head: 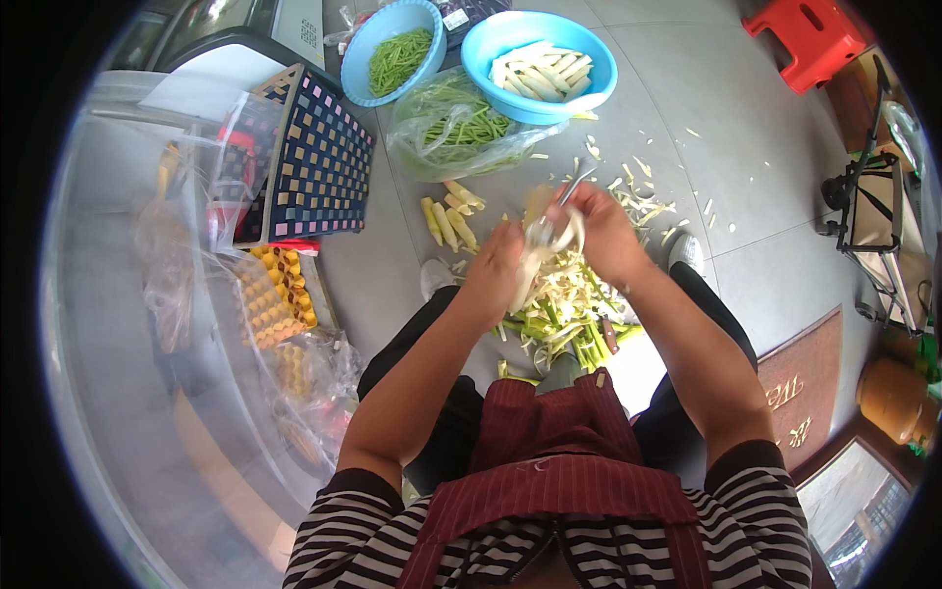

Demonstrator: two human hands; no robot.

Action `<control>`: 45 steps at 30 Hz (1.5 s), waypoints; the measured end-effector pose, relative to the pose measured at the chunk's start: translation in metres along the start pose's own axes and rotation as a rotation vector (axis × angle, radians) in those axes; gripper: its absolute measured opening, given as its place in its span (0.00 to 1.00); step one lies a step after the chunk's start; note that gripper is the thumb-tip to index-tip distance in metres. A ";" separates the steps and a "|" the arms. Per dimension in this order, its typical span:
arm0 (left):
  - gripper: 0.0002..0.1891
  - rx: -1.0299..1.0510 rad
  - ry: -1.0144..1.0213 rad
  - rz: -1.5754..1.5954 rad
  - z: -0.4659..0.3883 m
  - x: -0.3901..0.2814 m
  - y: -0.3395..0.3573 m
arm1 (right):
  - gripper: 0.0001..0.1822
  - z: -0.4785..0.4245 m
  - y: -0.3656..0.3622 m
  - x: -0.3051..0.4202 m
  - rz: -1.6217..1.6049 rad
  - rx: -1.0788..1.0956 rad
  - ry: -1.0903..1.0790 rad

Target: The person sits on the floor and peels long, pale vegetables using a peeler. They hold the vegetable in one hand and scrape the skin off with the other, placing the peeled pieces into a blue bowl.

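Observation:
My left hand (493, 274) grips a pale peeled vegetable stalk (527, 274), partly blurred and covered by the fingers. In my right hand (609, 234) is a metal peeler (577, 181), its head against the stalk, with a curl of peel hanging beside it. Below both hands lies a heap of pale and green peelings (563, 293) between my feet. The brown handle of a knife (610, 336) shows at the heap's right side. Several short pale stalks (446, 222) rest on the floor to the left of my hands.
Ahead stand a bright blue basin (531, 112) of pale stalks and a paler basin (353, 60) of green beans. A clear bag (412, 151) holds more beans. Left are a woven basket (324, 162) and egg trays (276, 313); right, a red stool (809, 44) and folding cart (883, 243).

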State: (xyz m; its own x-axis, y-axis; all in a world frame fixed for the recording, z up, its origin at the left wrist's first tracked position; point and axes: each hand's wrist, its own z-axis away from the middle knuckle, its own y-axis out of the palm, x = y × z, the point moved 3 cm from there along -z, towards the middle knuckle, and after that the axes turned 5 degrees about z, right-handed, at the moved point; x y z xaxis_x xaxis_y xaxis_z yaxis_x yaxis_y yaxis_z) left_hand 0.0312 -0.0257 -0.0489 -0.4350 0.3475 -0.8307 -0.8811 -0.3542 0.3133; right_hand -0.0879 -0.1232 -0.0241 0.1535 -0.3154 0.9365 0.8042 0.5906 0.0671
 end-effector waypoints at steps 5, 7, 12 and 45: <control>0.24 0.238 -0.066 0.038 0.019 -0.018 0.016 | 0.06 -0.028 -0.050 -0.018 -0.552 -0.328 -0.003; 0.26 0.220 -0.026 0.042 0.016 -0.025 0.012 | 0.08 -0.017 -0.038 -0.013 -0.480 -0.255 -0.074; 0.26 -0.051 -0.123 0.465 -0.005 -0.019 0.008 | 0.06 0.018 0.013 0.003 -0.238 0.124 -0.117; 0.24 0.266 -0.257 0.243 0.025 -0.024 0.038 | 0.07 -0.026 -0.038 -0.033 -0.552 -0.130 -0.127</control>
State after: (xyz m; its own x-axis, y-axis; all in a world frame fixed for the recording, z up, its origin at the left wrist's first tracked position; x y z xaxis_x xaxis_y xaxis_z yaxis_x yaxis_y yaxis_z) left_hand 0.0033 -0.0255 -0.0055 -0.6378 0.4986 -0.5870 -0.7499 -0.2280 0.6210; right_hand -0.1088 -0.1543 -0.0665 -0.3725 -0.4543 0.8092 0.8107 0.2650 0.5220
